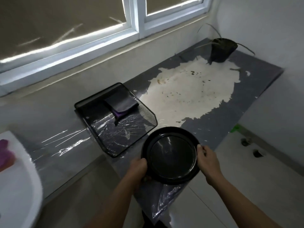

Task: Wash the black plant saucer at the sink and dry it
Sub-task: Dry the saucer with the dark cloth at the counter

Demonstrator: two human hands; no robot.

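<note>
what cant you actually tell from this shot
1. Sink: head view, cut off by the left edge; tap and basin are out of frame.
2. Purple thing on the sink: cut off by the same edge and blurred, so unidentifiable.
3. Fingers of the left hand: hidden behind the black saucer it grips; the right hand grips the opposite rim.
4. Saucer's far face: hidden by the saucer itself; wet or dry cannot be told.

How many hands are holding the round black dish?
2. The left hand grips the black saucer at its lower left rim. The right hand grips its right rim. No other hand shows in this view.
</note>
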